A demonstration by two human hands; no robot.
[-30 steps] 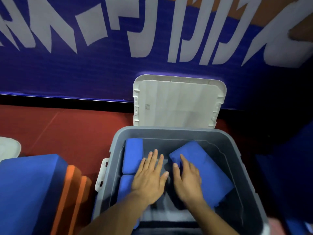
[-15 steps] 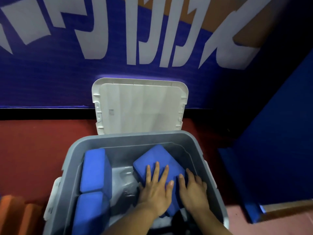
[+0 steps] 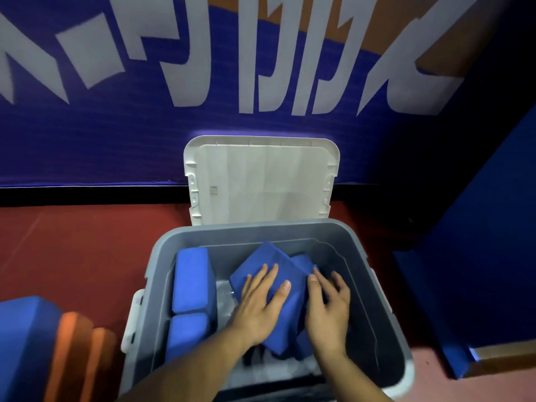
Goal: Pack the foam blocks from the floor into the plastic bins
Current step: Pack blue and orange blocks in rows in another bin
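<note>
Blue foam block [image 3: 268, 264] under left hand [image 3: 261, 304], right hand [image 3: 327, 310], fingers uncurled, wall lettering [image 3: 193, 50] illegible

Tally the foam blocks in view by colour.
Blue foam blocks: 4, three in the bin, one outside it
Orange foam blocks: 2, both outside it
Total: 6
</note>
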